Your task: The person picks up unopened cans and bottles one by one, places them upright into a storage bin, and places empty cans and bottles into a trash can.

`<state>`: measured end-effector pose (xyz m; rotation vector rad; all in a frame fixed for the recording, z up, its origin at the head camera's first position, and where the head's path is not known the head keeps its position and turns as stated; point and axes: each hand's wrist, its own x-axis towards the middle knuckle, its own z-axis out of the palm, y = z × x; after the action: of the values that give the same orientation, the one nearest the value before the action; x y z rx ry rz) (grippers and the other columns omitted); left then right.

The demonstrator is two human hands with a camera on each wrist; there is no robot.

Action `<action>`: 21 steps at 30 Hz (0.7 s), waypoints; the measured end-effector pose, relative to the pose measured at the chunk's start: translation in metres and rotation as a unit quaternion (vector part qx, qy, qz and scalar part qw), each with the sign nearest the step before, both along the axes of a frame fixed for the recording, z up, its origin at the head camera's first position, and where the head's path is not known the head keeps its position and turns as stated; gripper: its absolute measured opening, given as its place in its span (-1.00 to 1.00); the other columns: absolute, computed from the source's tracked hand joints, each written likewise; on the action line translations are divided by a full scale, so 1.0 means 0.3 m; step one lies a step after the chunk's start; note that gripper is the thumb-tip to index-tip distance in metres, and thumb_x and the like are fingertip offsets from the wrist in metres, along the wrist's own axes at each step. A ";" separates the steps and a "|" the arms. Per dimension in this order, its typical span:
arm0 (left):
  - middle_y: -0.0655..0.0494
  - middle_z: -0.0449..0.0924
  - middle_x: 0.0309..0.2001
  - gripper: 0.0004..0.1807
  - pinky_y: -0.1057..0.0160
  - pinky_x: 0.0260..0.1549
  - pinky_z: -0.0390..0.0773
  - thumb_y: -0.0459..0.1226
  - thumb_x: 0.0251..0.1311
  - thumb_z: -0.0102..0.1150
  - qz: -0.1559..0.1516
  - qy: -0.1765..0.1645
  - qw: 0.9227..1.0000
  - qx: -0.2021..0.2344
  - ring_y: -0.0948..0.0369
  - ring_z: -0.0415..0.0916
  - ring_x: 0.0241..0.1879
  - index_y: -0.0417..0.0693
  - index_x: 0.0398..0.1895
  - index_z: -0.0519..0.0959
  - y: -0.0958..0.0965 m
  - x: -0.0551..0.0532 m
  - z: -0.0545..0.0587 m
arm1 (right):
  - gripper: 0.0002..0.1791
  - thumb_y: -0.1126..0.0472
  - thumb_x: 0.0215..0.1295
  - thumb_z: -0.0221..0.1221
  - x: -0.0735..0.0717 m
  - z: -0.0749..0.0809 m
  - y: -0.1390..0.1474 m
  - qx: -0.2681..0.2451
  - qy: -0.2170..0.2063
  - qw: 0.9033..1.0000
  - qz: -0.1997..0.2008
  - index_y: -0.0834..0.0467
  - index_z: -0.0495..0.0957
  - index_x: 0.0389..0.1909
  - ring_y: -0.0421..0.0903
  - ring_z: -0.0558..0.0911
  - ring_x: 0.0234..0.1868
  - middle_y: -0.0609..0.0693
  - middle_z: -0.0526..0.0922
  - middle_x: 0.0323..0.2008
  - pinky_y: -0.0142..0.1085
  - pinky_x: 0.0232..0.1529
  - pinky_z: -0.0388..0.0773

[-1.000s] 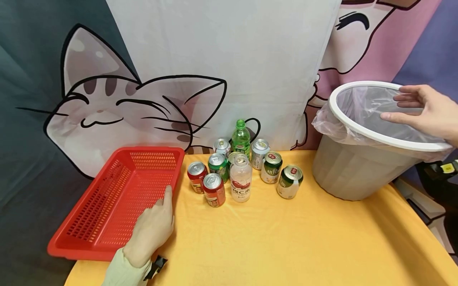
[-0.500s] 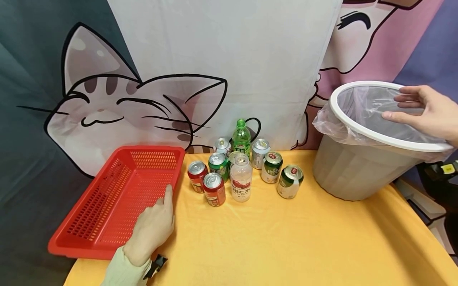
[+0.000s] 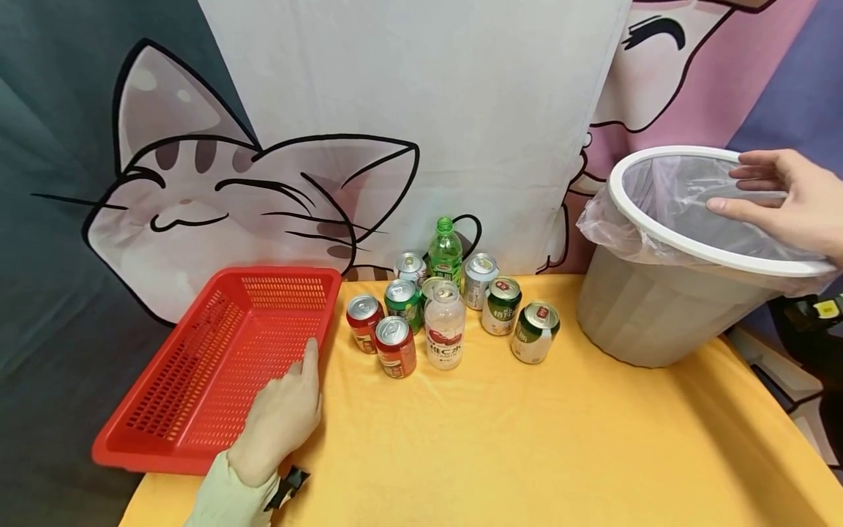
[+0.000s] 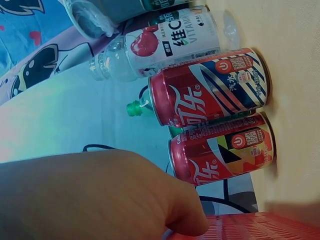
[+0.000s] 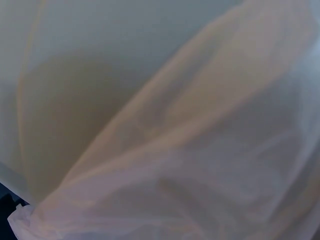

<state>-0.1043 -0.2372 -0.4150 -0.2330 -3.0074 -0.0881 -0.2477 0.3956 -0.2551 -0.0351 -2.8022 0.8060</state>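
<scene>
The red basket on the desk, likely light, is best gripped at its rim, where the left hand, forefinger straight, is laid; the bin is overhung by the loosely spread right hand

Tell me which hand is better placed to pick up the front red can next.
Probably the left hand: it is at the basket, near the front red can; the right hand is at the bin, farther off.
</scene>
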 end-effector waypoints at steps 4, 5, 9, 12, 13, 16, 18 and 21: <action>-0.39 0.65 -0.14 -0.30 -0.10 -0.62 0.54 -0.34 0.41 0.00 0.000 -0.002 1.000 0.002 -0.15 0.59 -0.54 -0.42 0.55 0.10 0.000 -0.003 -0.001 | -0.04 -0.07 0.41 0.26 0.010 -0.002 -0.003 -0.012 0.024 1.000 0.000 0.07 -0.03 0.67 -0.34 0.31 0.46 0.36 0.15 0.58 -0.40 0.56 0.12; -0.38 0.65 -0.14 -0.29 -0.10 -0.63 0.54 -0.34 0.41 0.00 0.000 -0.003 1.000 0.003 -0.15 0.59 -0.54 -0.42 0.55 0.09 0.000 -0.004 -0.001 | -0.05 -0.05 0.41 0.26 0.012 -0.001 -0.004 -0.018 0.031 0.999 0.001 0.07 -0.01 0.66 -0.47 0.30 0.38 0.35 0.15 0.58 -0.39 0.57 0.12; -0.38 0.66 -0.15 -0.28 -0.10 -0.64 0.54 -0.34 0.41 0.01 -0.002 -0.002 1.000 0.005 -0.15 0.60 -0.55 -0.43 0.55 0.07 0.000 -0.007 -0.003 | -0.09 -0.01 0.40 0.27 0.020 0.003 -0.010 -0.034 0.057 0.998 0.000 0.06 0.05 0.64 -0.68 0.28 0.14 0.11 0.28 0.55 -0.50 0.51 0.15; -0.36 0.66 -0.16 -0.28 -0.10 -0.63 0.54 -0.34 0.40 0.02 -0.004 -0.001 1.000 0.007 -0.15 0.60 -0.55 -0.43 0.55 0.06 0.000 -0.010 -0.003 | -0.11 0.01 0.40 0.28 0.026 0.007 -0.018 -0.038 0.070 0.997 -0.001 0.02 0.08 0.63 -0.71 0.27 0.09 -0.12 0.34 0.46 -0.64 0.41 0.17; -0.36 0.65 -0.16 -0.28 -0.11 -0.63 0.54 -0.34 0.40 0.02 -0.004 -0.001 1.000 0.008 -0.15 0.60 -0.55 -0.43 0.55 0.06 0.000 -0.011 -0.003 | -0.12 0.02 0.39 0.29 0.029 0.008 -0.022 -0.037 0.075 0.996 0.001 0.02 0.09 0.63 -0.71 0.27 0.09 -0.15 0.35 0.43 -0.67 0.38 0.17; -0.36 0.65 -0.16 -0.28 -0.12 -0.62 0.55 -0.33 0.41 0.01 -0.002 -0.004 1.000 0.010 -0.17 0.61 -0.54 -0.42 0.55 0.06 0.001 -0.012 -0.002 | -0.13 0.04 0.39 0.29 0.039 0.018 -0.042 -0.027 0.085 0.996 0.011 0.04 0.11 0.62 -0.70 0.26 0.08 -0.02 0.36 0.46 -0.76 0.29 0.16; -0.36 0.65 -0.15 -0.29 -0.13 -0.62 0.55 -0.33 0.41 0.00 -0.001 -0.005 1.000 0.011 -0.18 0.61 -0.53 -0.42 0.55 0.07 0.001 -0.012 -0.002 | -0.12 0.05 0.38 0.30 0.048 0.026 -0.063 -0.017 0.088 0.996 0.018 0.07 0.12 0.62 -0.71 0.22 0.04 0.13 0.34 0.50 -0.78 0.26 0.14; -0.36 0.65 -0.16 -0.30 -0.14 -0.61 0.56 -0.32 0.42 -0.01 0.000 -0.002 1.000 0.013 -0.19 0.62 -0.53 -0.41 0.54 0.08 -0.001 -0.010 -0.002 | -0.12 0.08 0.36 0.33 0.063 0.041 -0.097 -0.015 0.093 0.995 0.037 0.09 0.15 0.61 -0.72 0.22 0.02 0.09 0.37 0.49 -0.84 0.16 0.14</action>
<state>-0.1073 -0.2374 -0.4156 -0.2307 -3.0075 -0.1262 -0.2287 0.3663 -0.2428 0.1322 -2.6295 0.8216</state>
